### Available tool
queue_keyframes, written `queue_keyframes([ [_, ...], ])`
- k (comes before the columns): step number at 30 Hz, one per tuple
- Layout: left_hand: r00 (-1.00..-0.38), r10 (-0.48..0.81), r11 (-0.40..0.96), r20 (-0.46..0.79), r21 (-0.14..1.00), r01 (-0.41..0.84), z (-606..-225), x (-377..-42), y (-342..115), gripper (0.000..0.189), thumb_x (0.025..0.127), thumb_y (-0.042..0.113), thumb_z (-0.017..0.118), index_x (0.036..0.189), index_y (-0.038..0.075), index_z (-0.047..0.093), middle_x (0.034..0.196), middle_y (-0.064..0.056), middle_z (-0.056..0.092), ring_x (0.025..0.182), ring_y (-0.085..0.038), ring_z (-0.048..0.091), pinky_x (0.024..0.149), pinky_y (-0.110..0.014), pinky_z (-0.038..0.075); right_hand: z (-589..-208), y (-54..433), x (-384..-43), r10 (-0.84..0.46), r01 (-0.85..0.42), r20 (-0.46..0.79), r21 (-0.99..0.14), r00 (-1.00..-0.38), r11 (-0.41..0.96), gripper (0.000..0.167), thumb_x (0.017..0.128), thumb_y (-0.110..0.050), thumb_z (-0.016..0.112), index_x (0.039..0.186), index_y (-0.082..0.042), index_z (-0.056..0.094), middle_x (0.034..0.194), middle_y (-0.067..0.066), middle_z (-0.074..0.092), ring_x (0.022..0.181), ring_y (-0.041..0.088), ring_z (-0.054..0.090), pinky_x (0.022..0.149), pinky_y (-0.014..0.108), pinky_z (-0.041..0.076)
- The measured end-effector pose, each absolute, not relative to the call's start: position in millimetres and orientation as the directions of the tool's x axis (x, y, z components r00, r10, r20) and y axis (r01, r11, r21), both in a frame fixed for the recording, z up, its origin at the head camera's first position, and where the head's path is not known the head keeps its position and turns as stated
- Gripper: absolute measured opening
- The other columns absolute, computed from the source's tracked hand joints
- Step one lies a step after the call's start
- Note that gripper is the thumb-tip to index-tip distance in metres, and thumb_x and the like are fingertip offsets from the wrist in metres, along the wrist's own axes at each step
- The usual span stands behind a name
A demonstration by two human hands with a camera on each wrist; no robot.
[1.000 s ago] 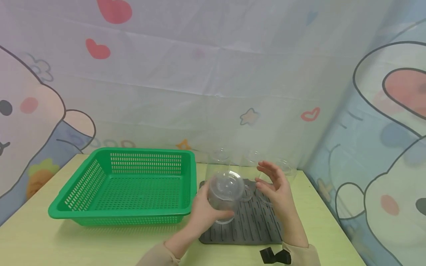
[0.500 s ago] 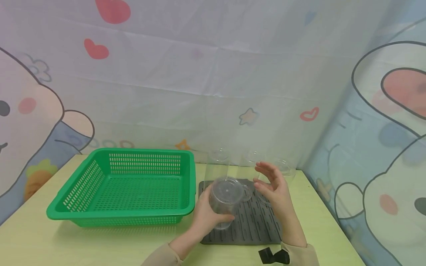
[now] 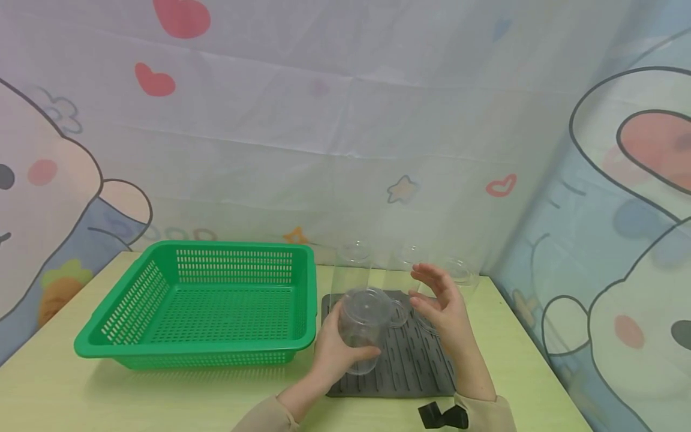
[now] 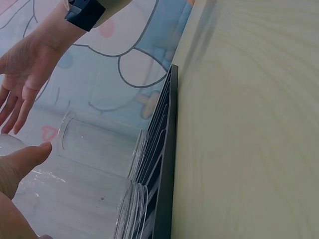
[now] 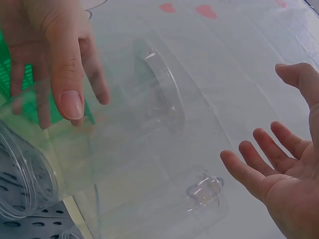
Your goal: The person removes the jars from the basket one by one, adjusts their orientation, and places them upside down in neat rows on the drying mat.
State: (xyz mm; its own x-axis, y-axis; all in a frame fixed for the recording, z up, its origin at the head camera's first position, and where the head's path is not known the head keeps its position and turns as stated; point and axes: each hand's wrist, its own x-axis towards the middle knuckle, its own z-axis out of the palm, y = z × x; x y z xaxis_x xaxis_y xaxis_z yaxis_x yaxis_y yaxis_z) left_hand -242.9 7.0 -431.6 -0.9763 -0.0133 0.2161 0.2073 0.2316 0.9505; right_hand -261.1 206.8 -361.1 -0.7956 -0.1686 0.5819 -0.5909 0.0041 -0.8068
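Observation:
My left hand (image 3: 335, 348) grips a clear plastic cup (image 3: 367, 309) by its side, fingers and thumb curled around it. The cup stands upside down, base up, over the front of the grey ridged mat (image 3: 410, 378). In the left wrist view its ringed rim (image 4: 132, 211) is right by the mat; whether it touches cannot be told. My right hand (image 3: 445, 306) hovers to the right of the cup, fingers loosely bent and apart, holding nothing. The right wrist view shows the cup's base (image 5: 167, 89) between the two hands.
Three more clear cups stand inverted toward the back: one at left (image 3: 351, 273), one in the middle (image 3: 407, 258), and one at right (image 3: 459, 273), partly behind my right hand. A green plastic basket (image 3: 194, 346) sits on the pale table (image 3: 227, 402) to the left.
My left hand has lowered the cup slightly and brought it more upright over the mat. The right hand has barely moved.

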Motion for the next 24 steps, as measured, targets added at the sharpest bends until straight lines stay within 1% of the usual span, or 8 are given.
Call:
queue_keyframes([
  [3, -0.978, -0.017, 0.222, 0.207, 0.955, 0.198, -432.8, -243.5, 6.7, 0.107, 0.063, 0.021, 0.093, 0.151, 0.009, 0.033, 0.146, -0.016, 0.046, 0.134, -0.039, 0.042, 0.104, -0.062, 0.04, -361.5, 206.2, -261.7, -0.173, -0.594, 0.585, -0.804, -0.792, 0.001, 0.052, 0.085, 0.016, 0.058, 0.134, 0.01, 0.04, 0.131, -0.008, 0.055, 0.122, 0.006, 0.053, 0.092, 0.021, 0.053],
  [7, -0.98, -0.019, 0.209, 0.199, 0.959, 0.191, -434.4, -243.9, 6.6, 0.105, 0.065, 0.021, 0.092, 0.151, 0.01, 0.033, 0.147, -0.016, 0.045, 0.135, -0.039, 0.042, 0.104, -0.061, 0.039, -362.2, 205.4, -262.2, -0.176, -0.598, 0.588, -0.801, -0.789, 0.002, 0.053, 0.085, 0.016, 0.058, 0.134, 0.011, 0.039, 0.131, -0.006, 0.054, 0.122, 0.006, 0.054, 0.092, 0.022, 0.053],
  [14, -0.984, -0.03, 0.226, 0.177, 0.96, 0.166, -434.0, -241.9, 6.5, 0.114, 0.065, 0.024, 0.093, 0.155, 0.011, 0.025, 0.152, -0.02, 0.038, 0.139, -0.042, 0.036, 0.106, -0.063, 0.037, -361.9, 203.9, -262.0, -0.181, -0.595, 0.584, -0.803, -0.791, 0.012, 0.054, 0.085, 0.015, 0.058, 0.135, 0.013, 0.037, 0.132, -0.007, 0.053, 0.122, 0.005, 0.053, 0.092, 0.021, 0.053],
  [18, -0.983, -0.028, 0.219, 0.184, 0.96, 0.173, -428.8, -238.8, 6.8, 0.116, 0.065, 0.024, 0.092, 0.156, 0.011, 0.021, 0.153, -0.019, 0.036, 0.14, -0.042, 0.034, 0.107, -0.063, 0.035, -360.4, 203.5, -260.6, -0.176, -0.591, 0.579, -0.806, -0.796, 0.021, 0.053, 0.086, 0.014, 0.059, 0.135, 0.013, 0.038, 0.132, -0.007, 0.054, 0.122, 0.005, 0.053, 0.092, 0.021, 0.053],
  [21, -0.981, -0.026, 0.212, 0.191, 0.96, 0.181, -420.0, -232.6, 8.2, 0.119, 0.067, 0.025, 0.091, 0.157, 0.012, 0.015, 0.157, -0.019, 0.031, 0.142, -0.042, 0.031, 0.109, -0.064, 0.033, -359.5, 204.0, -259.5, -0.164, -0.589, 0.577, -0.807, -0.8, 0.034, 0.053, 0.086, 0.014, 0.059, 0.135, 0.012, 0.039, 0.132, -0.006, 0.054, 0.122, 0.005, 0.053, 0.092, 0.02, 0.053],
  [24, -0.979, -0.017, 0.225, 0.203, 0.955, 0.194, -408.2, -223.8, 9.7, 0.121, 0.069, 0.027, 0.089, 0.158, 0.014, 0.009, 0.16, -0.019, 0.022, 0.145, -0.043, 0.025, 0.11, -0.065, 0.029, -358.6, 204.6, -258.2, -0.152, -0.593, 0.581, -0.804, -0.799, 0.044, 0.052, 0.086, 0.015, 0.059, 0.134, 0.012, 0.039, 0.131, -0.007, 0.054, 0.122, 0.005, 0.053, 0.092, 0.02, 0.052],
])
